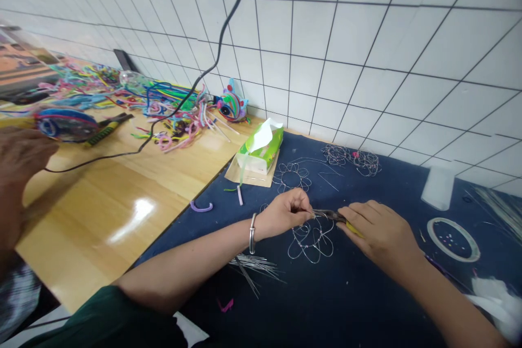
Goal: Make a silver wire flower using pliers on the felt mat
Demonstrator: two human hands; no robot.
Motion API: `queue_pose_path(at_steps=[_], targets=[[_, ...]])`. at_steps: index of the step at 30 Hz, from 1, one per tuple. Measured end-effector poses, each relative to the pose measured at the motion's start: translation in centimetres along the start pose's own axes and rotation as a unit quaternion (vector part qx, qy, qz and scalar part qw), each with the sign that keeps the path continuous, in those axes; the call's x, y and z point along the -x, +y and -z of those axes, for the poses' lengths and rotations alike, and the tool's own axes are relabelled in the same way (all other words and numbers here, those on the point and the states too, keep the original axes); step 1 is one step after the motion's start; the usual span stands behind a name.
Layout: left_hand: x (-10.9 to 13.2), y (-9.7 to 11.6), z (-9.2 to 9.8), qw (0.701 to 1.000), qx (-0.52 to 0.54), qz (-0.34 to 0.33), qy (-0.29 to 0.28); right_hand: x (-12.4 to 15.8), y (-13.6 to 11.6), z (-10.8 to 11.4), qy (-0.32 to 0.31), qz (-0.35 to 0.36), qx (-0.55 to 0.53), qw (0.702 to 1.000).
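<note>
My left hand point(287, 212) pinches the upper edge of a flower-shaped wire ring point(312, 252), whose looped petals hang below the fingers over the dark blue cloth. Closed around the yellow handle of a pair of pliers point(332, 215) is my right hand point(377, 231). The plier jaws reach left and meet the wire at my left fingertips; the exact grip point is too small to make out. Behind my hands lies another flower-shaped wire ring point(292, 176). A bundle of straight cut wires point(256, 266) rests below my left wrist.
Left, a co-worker's hand point(22, 152) is beside a colourful wrapped object point(67, 124) on the wooden table point(110, 196). A tissue pack point(263, 149), wire bundles point(367, 163), a white ring-shaped dish point(432, 228) and a purple hook point(202, 206) lie around. A black cable point(220, 46) hangs across.
</note>
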State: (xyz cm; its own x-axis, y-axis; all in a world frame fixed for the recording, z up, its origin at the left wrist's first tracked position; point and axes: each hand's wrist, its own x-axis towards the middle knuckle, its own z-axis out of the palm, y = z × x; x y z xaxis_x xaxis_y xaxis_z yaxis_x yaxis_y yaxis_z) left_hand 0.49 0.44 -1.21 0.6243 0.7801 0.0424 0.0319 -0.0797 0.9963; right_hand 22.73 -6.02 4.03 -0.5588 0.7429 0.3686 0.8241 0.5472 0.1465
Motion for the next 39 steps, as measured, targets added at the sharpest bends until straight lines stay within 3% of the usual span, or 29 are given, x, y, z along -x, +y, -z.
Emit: queue_pose_path(at_steps=[16, 27, 39], targets=[[0.0, 0.2, 0.1, 0.995, 0.083, 0.014, -0.050, 0.0, 0.1, -0.8, -0.014, -0.028, -0.077, 0.997], [-0.1, 0.4, 0.8, 0.984, 0.126, 0.048, -0.118, -0.1, 1.9, -1.0, -0.068, 0.016, -0.138, 0.988], [-0.1, 0.3, 1.2, 0.972, 0.184, 0.078, -0.128, 0.1, 2.1, -1.8, -0.040, 0.042, -0.147, 0.987]])
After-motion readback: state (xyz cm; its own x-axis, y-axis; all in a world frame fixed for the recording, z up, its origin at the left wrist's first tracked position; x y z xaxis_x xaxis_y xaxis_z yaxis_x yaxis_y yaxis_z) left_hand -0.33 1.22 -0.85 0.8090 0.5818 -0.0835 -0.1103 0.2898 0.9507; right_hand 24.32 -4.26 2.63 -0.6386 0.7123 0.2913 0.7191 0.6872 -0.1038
